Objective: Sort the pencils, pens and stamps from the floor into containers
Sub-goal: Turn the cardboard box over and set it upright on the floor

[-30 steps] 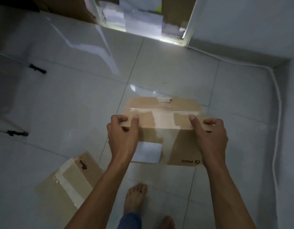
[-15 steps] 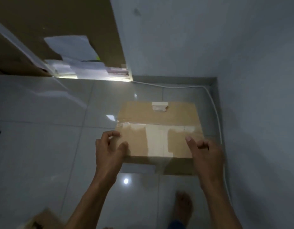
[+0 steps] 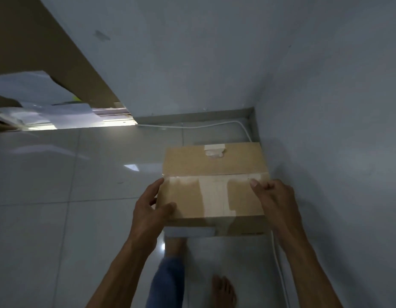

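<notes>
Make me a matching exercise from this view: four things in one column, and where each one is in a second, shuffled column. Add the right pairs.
Things:
1. cardboard box
2. white cable
3. left hand
4. right hand

Places:
A. runs along the foot of the far wall
B. grips the box's left edge
C. held between both hands, near the room's corner
D. grips the box's right edge

Pairs: 1-C, 2-A, 3-B, 4-D

The cardboard box (image 3: 214, 192) hides most of the right hand's fingers (image 3: 254, 182).
</notes>
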Demonstrator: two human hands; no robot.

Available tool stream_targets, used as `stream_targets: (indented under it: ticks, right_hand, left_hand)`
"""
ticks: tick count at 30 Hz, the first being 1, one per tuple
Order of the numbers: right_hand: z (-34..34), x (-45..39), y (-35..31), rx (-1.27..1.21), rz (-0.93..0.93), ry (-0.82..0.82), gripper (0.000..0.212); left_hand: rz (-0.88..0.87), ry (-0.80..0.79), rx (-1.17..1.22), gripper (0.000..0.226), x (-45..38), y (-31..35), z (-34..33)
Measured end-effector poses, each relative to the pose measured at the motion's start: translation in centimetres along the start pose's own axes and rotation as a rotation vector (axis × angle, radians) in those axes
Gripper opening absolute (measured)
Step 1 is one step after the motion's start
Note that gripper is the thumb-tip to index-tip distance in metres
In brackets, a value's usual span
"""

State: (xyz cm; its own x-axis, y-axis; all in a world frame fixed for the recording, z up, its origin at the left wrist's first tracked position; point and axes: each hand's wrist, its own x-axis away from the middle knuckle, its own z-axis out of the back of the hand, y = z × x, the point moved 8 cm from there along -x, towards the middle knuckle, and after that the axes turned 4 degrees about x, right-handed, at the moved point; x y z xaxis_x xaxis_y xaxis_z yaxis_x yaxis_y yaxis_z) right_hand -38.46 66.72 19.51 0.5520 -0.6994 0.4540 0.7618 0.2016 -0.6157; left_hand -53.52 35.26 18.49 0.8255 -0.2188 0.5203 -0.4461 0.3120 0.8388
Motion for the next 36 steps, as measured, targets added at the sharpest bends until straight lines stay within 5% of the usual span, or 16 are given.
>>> stream_targets:
  ticks: [8,13,15,18,20,22,23,26,29,32,36]
  right_hand:
    - [-4.1,-11.1,0.4,-0.169,-0.103,-0.060,0.063]
    - [-9.8,-19.3,2.1,-0.486,-0.261,-0.017,0.018]
    - [-12.0,-21.3,3.7,-0.631,-0.324,0.000,0.020]
    - [-14.5,-21.0,6.0,-0.697,-0.453,-0.041,0.056]
    - [-15.1,-20.7,6.9,-0.682,-0.484,0.045,0.052]
    - [-14.7,-20.5,6.9,-0.639,-0.501,0.184,0.046]
    - [-14.8,-20.4,6.7,-0.653,-0.518,0.222,0.057]
    - [-16.0,-21.0,6.6,-0.714,-0.586,0.194,0.086]
    - [-15.1,-22.9,5.2,-0.744,-0.539,0.192,0.089]
    - [-13.9,-25.4,3.3,-0.761,-0.444,0.162,0.097]
    - [-13.1,-26.2,1.8,-0.581,-0.427,0.088,0.056]
  left_hand:
    - [-0.057,-0.067,-0.087,0.071,-13.3,-2.6,-5.5]
    - [-0.053,0.017,0.032,0.063,-22.6,-2.8,-6.7]
    - [-0.005,-0.052,-0.022,0.061,-25.3,-5.8,-8.3]
    - [0.151,-0.352,-0.381,0.037,-23.0,-20.0,-9.8]
    - [0.206,-0.416,-0.729,0.059,-19.4,-32.6,-10.5]
    - [-0.015,-0.402,-0.862,0.084,-19.0,-38.9,-10.7]
    - [-0.075,-0.390,-0.888,0.090,-20.1,-38.5,-10.2]
    - [0.110,-0.343,-0.902,0.095,-20.3,-39.3,-9.7]
    - [-0.073,-0.294,-0.985,0.090,-21.3,-38.5,-10.0]
    - [-0.072,-0.270,-0.862,0.080,-21.6,-38.8,-9.7]
    - [-0.085,-0.250,-0.831,0.085,-21.5,-37.7,-9.9]
